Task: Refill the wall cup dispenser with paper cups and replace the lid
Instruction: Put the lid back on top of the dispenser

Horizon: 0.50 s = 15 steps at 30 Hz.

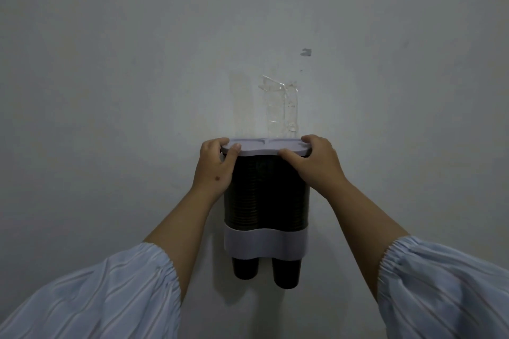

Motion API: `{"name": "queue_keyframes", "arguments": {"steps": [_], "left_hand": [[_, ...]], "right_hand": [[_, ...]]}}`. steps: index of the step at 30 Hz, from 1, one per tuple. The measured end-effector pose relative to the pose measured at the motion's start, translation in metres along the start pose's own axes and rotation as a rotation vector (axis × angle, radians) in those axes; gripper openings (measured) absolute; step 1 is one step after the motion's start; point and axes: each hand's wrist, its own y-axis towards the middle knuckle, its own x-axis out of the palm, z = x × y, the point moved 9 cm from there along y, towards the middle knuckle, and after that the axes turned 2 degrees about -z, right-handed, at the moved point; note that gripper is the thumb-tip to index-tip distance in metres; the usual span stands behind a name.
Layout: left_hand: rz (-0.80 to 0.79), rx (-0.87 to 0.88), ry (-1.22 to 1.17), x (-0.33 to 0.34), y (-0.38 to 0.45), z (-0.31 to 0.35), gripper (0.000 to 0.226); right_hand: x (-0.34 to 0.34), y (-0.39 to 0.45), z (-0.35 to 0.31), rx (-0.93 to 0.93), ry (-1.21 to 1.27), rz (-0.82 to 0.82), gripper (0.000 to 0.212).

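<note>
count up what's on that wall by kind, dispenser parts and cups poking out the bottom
lid: 1
dark dispenser body: 1
pale band: 1
cups sticking out below: 2, left cup, right cup
clear tape strip: 1
total: 6

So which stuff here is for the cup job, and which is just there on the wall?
For the job:
- lid, held at both ends
- left hand and right hand
- dispenser, a dark tube with a pale band
- cups poking out of the bottom

Just there:
- clear tape stuck above the lid
- grey mark on the wall
</note>
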Motion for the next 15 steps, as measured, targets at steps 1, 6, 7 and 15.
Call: {"name": "queue_keyframes", "arguments": {"steps": [1,6,7,15], "left_hand": [[-0.011,0.004,-0.001,0.002,0.002,0.0,0.037],[-0.092,0.024,0.028,0.012,0.014,0.006,0.046],[-0.105,0.021,0.041,0.014,0.017,0.006,0.049],[-0.104,0.06,0.106,0.017,0.019,-0.008,0.056]], "right_hand": [[0.001,0.002,0.0,0.001,-0.01,-0.013,0.076],[0.009,0.009,-0.002,-0.019,-0.012,-0.113,0.085],[0.01,0.01,-0.001,-0.02,-0.01,-0.118,0.085],[0.01,0.015,0.009,-0.043,-0.045,-0.051,0.085]]}}
